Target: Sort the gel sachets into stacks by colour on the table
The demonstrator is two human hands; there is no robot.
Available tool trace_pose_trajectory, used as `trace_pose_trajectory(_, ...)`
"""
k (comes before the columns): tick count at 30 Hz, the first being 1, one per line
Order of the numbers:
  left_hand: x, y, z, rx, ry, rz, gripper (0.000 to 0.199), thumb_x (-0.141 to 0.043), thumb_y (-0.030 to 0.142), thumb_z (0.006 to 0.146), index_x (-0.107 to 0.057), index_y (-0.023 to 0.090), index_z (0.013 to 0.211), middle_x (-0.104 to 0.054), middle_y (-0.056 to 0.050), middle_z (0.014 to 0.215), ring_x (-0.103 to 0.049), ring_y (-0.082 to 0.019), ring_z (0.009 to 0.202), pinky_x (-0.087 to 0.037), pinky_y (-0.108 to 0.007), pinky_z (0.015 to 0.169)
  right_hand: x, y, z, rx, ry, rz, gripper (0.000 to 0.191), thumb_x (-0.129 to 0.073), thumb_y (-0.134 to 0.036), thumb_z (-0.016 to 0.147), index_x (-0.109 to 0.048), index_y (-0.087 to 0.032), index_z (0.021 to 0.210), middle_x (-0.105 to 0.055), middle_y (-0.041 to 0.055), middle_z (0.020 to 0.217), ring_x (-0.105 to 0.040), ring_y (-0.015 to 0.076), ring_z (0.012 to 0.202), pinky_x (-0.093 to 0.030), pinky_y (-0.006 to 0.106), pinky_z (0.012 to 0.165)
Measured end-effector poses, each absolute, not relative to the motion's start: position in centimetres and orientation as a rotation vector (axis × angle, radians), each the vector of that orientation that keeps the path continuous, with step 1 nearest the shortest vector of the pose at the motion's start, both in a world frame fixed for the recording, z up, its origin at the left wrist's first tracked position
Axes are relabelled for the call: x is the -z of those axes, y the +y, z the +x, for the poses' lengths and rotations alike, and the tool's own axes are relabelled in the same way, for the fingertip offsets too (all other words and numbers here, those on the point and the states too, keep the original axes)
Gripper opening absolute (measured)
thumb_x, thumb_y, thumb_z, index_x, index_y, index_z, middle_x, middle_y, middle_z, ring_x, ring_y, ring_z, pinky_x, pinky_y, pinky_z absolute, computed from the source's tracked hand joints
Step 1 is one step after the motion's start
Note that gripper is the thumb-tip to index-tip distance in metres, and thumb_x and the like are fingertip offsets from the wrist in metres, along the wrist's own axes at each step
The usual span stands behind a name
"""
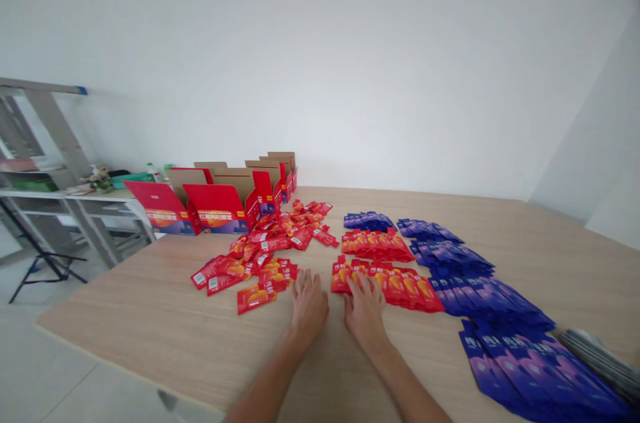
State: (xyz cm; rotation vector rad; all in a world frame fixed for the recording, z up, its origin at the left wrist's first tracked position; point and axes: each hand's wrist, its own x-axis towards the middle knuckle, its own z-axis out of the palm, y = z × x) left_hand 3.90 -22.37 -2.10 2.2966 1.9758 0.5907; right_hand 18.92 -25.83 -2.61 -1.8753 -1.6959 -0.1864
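Note:
My left hand (pixel 310 306) is low over the table with its fingers stretched forward. Its fingertips come close to a few red sachets (pixel 273 280) at the near edge of a loose heap. My right hand (pixel 367 311) rests its spread fingertips on the left end of an overlapping row of red sachets (pixel 407 286); its thumb lies by their lower edge. Behind that row is a second red row (pixel 377 245). The heap of red sachets (pixel 280 233) stretches back on the left, lying at mixed angles.
Several rows of blue sachets (pixel 480 291) run down the right, the nearest fan (pixel 535 363) beside a dark grey stack (pixel 595 353). Open red cartons (pixel 220 206) stand at the back left. A tripod (pixel 47 260) and shelving (pixel 95 210) are left of the table.

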Motion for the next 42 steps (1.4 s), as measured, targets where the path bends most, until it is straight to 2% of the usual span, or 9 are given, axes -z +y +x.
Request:
trace_pose_trajectory(7, 1.9, -21.9, -2.0, -0.450, 2.154, 2.243, 0.059, -0.043, 0.007, 0.078, -0.052, 0.016, 0.136, -0.044, -0.014, 0.149, -0.031, -0.027, 0.141, -0.019, -0.046, 0.114, 3.8, -24.5, 14.5, 0.094, -1.788, -1.716, 0.048, -0.044, -0.009, 0.084, -0.066, -0.022, 0.124, -0.052, 0.0102, 0.142, -0.043, 0.0279, 0.130, -0.032, 0.045, 0.108)
trace_pose_trajectory(13, 1.6, -21.4, -5.8, -0.379, 2.379, 2.123, 0.060, -0.047, 0.013, 0.078, -0.049, 0.013, 0.138, -0.043, -0.018, 0.149, -0.028, -0.033, 0.141, -0.019, -0.052, 0.111, 3.4, -24.5, 12.7, 0.038, -1.861, -1.684, 0.051, -0.042, -0.007, 0.083, -0.064, -0.021, 0.126, -0.049, 0.0095, 0.144, -0.041, 0.0280, 0.133, -0.031, 0.045, 0.110)
trace_pose_trajectory(21, 0.7, -20.7, -7.3, -0.416, 2.394, 1.981, 0.043, -0.055, 0.021, 0.078, -0.059, 0.016, 0.122, -0.058, -0.017, 0.124, -0.050, -0.031, 0.120, -0.035, -0.045, 0.098, 3.7, -24.6, 12.8, 0.002, -1.881, -1.672, 0.051, -0.042, -0.005, 0.082, -0.064, -0.020, 0.126, -0.050, 0.0107, 0.144, -0.043, 0.0263, 0.132, -0.033, 0.043, 0.110)
trace_pose_trajectory(25, -0.2, -20.4, -6.9, -0.796, 2.058, 1.882, 0.031, -0.063, 0.016, 0.067, -0.068, 0.020, 0.097, -0.064, -0.010, 0.111, -0.054, -0.027, 0.112, -0.038, -0.037, 0.094, 3.7, -24.6, 13.0, -0.015, -1.845, -1.591, 0.042, -0.042, -0.013, 0.088, -0.066, -0.020, 0.121, -0.054, 0.0114, 0.140, -0.048, 0.0266, 0.129, -0.036, 0.045, 0.109)
trace_pose_trajectory(29, -0.4, -19.6, -5.8, -1.087, 1.670, 1.672, 0.004, -0.063, 0.022, 0.067, -0.061, 0.019, 0.068, -0.061, -0.002, 0.075, -0.058, -0.021, 0.084, -0.042, -0.032, 0.080, 3.8, -24.3, 13.3, -0.134, -1.758, -1.474, 0.036, -0.043, -0.022, 0.090, -0.068, -0.017, 0.116, -0.060, 0.0146, 0.133, -0.052, 0.0270, 0.125, -0.040, 0.046, 0.107)
trace_pose_trajectory(31, -0.4, -19.5, -4.9, -1.072, 1.610, 1.638, 0.015, -0.061, 0.030, 0.071, -0.056, 0.019, 0.062, -0.055, 0.001, 0.063, -0.056, -0.017, 0.069, -0.043, -0.028, 0.068, 3.4, -24.3, 13.4, -0.291, -1.692, -1.418, 0.036, -0.044, -0.033, 0.093, -0.067, -0.016, 0.116, -0.063, 0.0156, 0.127, -0.058, 0.0264, 0.118, -0.045, 0.042, 0.102)
trace_pose_trajectory(36, -0.8, -21.0, -2.4, -1.022, 1.126, 1.292, 0.023, -0.063, 0.036, 0.070, -0.063, 0.017, 0.082, -0.066, -0.001, 0.077, -0.060, -0.014, 0.066, -0.048, -0.026, 0.063, 1.1, -24.7, 13.9, -0.830, -1.473, -1.245, 0.054, -0.043, -0.060, 0.092, -0.066, -0.016, 0.112, -0.072, 0.0113, 0.104, -0.068, 0.0226, 0.086, -0.052, 0.032, 0.076)
trace_pose_trajectory(39, -1.1, -21.6, -1.4, -1.037, 0.966, 1.192, 0.031, -0.072, 0.033, 0.063, -0.067, 0.015, 0.088, -0.069, -0.004, 0.085, -0.062, -0.016, 0.074, -0.049, -0.027, 0.070, 0.5, -24.8, 14.2, -0.888, -1.415, -1.203, 0.054, -0.048, -0.064, 0.088, -0.069, -0.015, 0.093, -0.072, 0.0065, 0.086, -0.065, 0.0206, 0.077, -0.048, 0.028, 0.068)
trace_pose_trajectory(42, -0.9, -20.9, -0.8, -1.105, 0.970, 1.217, 0.032, -0.073, 0.040, 0.067, -0.069, 0.013, 0.084, -0.068, -0.004, 0.079, -0.061, -0.015, 0.073, -0.047, -0.026, 0.069, 0.8, -24.8, 14.4, -0.906, -1.392, -1.223, 0.050, -0.050, -0.063, 0.088, -0.066, -0.016, 0.081, -0.066, 0.0019, 0.072, -0.058, 0.0170, 0.067, -0.041, 0.025, 0.059)
